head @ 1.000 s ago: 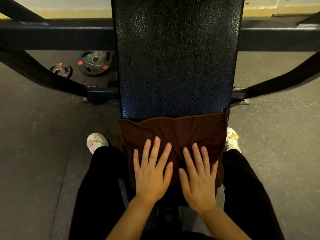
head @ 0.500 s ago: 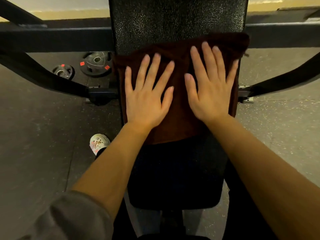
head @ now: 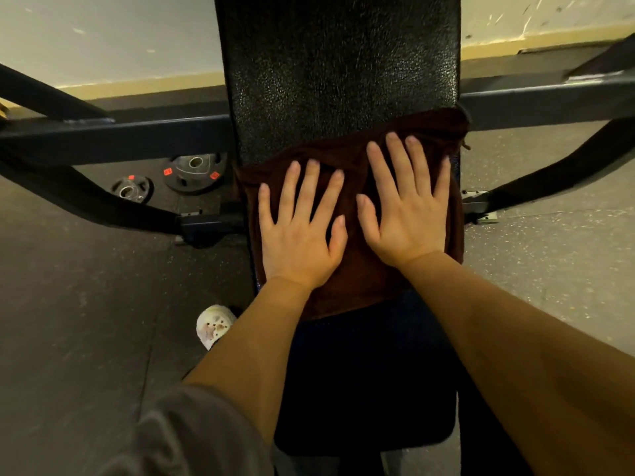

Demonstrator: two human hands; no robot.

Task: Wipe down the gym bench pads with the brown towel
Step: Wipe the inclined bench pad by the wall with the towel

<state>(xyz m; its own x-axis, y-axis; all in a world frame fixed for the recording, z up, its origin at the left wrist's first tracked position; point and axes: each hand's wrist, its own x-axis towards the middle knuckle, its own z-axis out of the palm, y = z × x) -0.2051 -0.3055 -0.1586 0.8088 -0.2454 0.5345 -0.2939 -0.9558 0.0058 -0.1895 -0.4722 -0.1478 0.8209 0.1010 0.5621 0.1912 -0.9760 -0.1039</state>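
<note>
Wiping is judged to be under way, not finished. Both hands are laid flat on the brown towel [head: 357, 280], fingers straight and spread: the left hand [head: 300, 235] is pressed on its left half, the right hand [head: 405, 214] on its right half and a little farther up. Nothing is gripped or pinched by either hand; the cloth is only pressed down. The towel is spread across the width of the bench pad [head: 340, 73], about midway along the visible length. Whether the dark stretch nearer the person has been wiped cannot be told, and the pebbled stretch beyond the towel is judged to be left to cover. Red marks are seen on the weight plates [head: 194, 173] on the floor, but no writing or brand can be read.
</note>
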